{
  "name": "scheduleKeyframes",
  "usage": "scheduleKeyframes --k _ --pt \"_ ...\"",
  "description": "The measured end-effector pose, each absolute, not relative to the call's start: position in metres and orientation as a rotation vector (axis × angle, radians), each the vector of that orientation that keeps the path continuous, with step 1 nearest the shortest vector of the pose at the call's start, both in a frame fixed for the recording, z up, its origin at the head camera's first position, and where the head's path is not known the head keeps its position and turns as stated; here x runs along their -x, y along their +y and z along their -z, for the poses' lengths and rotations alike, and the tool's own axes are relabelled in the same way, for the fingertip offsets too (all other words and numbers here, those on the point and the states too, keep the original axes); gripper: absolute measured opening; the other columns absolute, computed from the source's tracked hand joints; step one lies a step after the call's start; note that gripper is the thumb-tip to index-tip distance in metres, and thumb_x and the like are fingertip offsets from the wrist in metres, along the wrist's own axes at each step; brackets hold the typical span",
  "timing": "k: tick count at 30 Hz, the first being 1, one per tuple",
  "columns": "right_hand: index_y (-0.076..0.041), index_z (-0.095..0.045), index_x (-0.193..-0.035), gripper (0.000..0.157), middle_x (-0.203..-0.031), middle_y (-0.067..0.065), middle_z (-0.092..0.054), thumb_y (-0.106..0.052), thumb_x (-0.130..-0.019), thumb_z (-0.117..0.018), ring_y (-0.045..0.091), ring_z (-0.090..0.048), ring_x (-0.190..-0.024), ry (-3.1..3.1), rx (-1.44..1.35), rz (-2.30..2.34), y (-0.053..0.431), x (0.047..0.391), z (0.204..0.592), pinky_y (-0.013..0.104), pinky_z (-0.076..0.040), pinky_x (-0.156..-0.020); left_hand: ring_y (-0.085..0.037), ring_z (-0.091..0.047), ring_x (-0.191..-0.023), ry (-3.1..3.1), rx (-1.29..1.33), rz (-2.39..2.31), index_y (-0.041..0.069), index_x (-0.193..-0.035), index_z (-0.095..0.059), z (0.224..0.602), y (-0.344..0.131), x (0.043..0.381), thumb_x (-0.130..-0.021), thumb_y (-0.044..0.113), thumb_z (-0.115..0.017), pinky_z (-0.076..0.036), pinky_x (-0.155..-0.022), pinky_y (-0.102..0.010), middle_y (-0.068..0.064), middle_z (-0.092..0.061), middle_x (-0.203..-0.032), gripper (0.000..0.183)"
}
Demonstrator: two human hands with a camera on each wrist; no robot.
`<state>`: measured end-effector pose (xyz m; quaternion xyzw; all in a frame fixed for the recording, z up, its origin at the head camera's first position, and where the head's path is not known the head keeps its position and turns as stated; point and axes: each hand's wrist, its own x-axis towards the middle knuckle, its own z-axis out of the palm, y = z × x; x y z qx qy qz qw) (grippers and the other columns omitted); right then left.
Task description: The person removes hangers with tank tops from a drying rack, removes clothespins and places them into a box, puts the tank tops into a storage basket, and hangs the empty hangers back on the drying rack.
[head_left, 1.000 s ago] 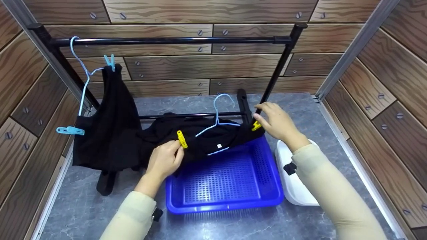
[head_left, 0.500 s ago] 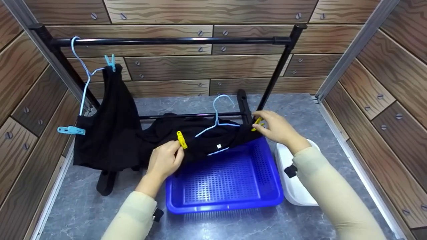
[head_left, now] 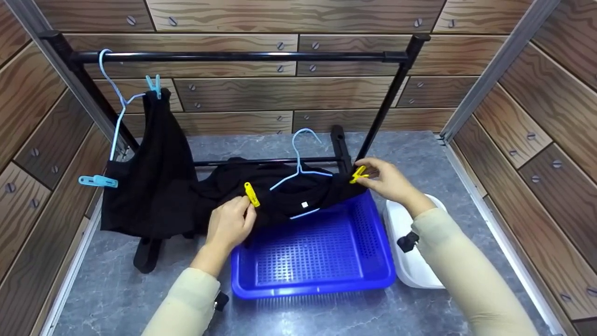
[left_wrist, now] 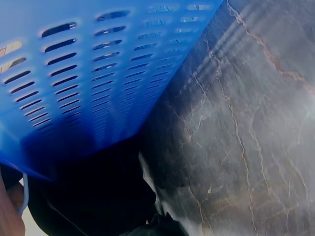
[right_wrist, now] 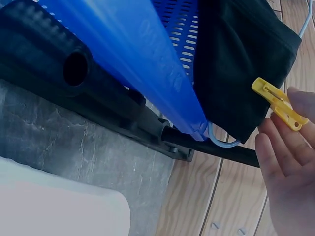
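Observation:
Black clothing with a small white tag lies over a light blue hanger, at the back edge of the blue basket. My left hand has its fingers curled on the cloth near the hanger's left end, just below a yellow clothespin. In the left wrist view only a bit of that hand shows, beside a curved piece of hanger. At the other end my right hand pinches a second yellow clothespin between thumb and fingers, its tip on the cloth's edge.
Another black garment hangs at left from a hanger on the black rack, with light blue clothespins on it. The blue basket stands in front. A white tub is on its right, on the grey floor.
My right hand was spread beside the right clothespin; its thumb and fingers have come together on it. The hanger's hook has shifted slightly left. My left hand has hardly moved.

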<state>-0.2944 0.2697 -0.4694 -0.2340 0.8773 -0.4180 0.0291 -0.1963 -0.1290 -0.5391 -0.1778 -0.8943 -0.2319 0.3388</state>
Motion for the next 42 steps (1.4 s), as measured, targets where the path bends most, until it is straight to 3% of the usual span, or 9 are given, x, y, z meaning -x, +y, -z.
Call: scheduleKeyframes --k 6,11,15,23,30,42 --pt "0.010 -0.053 -0.134 0.046 -0.120 0.027 -0.063 -0.003 -0.092 -0.069 0.029 -0.065 -0.106 2.536 0.603 1.454 0.272 0.295 0.471 0.020 -0.052 -0.084 -0.032 -0.054 -0.055 -2.324 0.413 0.614 0.009 -0.071 -0.053 0.541 -0.128 0.196 -0.090 0.017 -0.057 -0.045 -0.049 -0.046 -0.005 -0.051 -0.067 0.021" --pt "0.013 -0.054 -0.132 0.042 -0.121 0.029 -0.063 -0.001 -0.093 -0.067 0.010 -0.066 -0.101 2.497 0.586 1.501 0.274 0.296 0.475 0.019 -0.052 -0.085 -0.034 -0.054 -0.057 -2.312 0.382 0.633 0.006 -0.072 -0.054 0.543 -0.128 0.197 -0.091 0.017 -0.058 -0.046 -0.052 -0.048 -0.007 -0.050 -0.068 0.022" --pt "0.015 -0.055 -0.130 0.039 -0.120 0.029 -0.064 -0.001 -0.095 -0.065 0.002 -0.065 -0.097 2.483 0.562 1.541 0.275 0.297 0.478 0.018 -0.051 -0.087 -0.035 -0.053 -0.057 -2.297 0.379 0.638 0.006 -0.072 -0.053 0.544 -0.128 0.196 -0.091 0.017 -0.057 -0.046 -0.051 -0.048 -0.007 -0.049 -0.068 0.022" --pt "0.017 -0.054 -0.125 0.034 -0.113 0.028 -0.065 -0.002 -0.098 -0.060 0.005 -0.065 -0.091 2.434 0.521 1.623 0.274 0.297 0.484 0.021 -0.052 -0.083 -0.032 -0.052 -0.056 -2.319 0.368 0.584 0.007 -0.073 -0.051 0.547 -0.127 0.194 -0.094 0.019 -0.050 -0.044 -0.048 -0.047 -0.007 -0.049 -0.068 0.024" --pt "0.017 -0.051 -0.121 0.028 -0.110 0.021 -0.066 -0.003 -0.101 -0.054 0.004 -0.065 -0.090 2.453 0.519 1.625 0.271 0.298 0.487 0.024 -0.054 -0.082 -0.032 -0.053 -0.058 -2.314 0.372 0.556 0.007 -0.075 -0.051 0.549 -0.127 0.194 -0.096 0.020 -0.049 -0.044 -0.048 -0.046 -0.007 -0.048 -0.069 0.025" --pt "0.016 -0.050 -0.119 0.025 -0.103 0.021 -0.066 -0.002 -0.102 -0.052 0.008 -0.063 -0.085 2.513 0.500 1.686 0.263 0.294 0.487 0.024 -0.053 -0.079 -0.031 -0.052 -0.056 -2.283 0.360 0.533 0.008 -0.074 -0.049 0.552 -0.125 0.195 -0.095 0.020 -0.048 -0.043 -0.049 -0.045 -0.007 -0.046 -0.068 0.025"
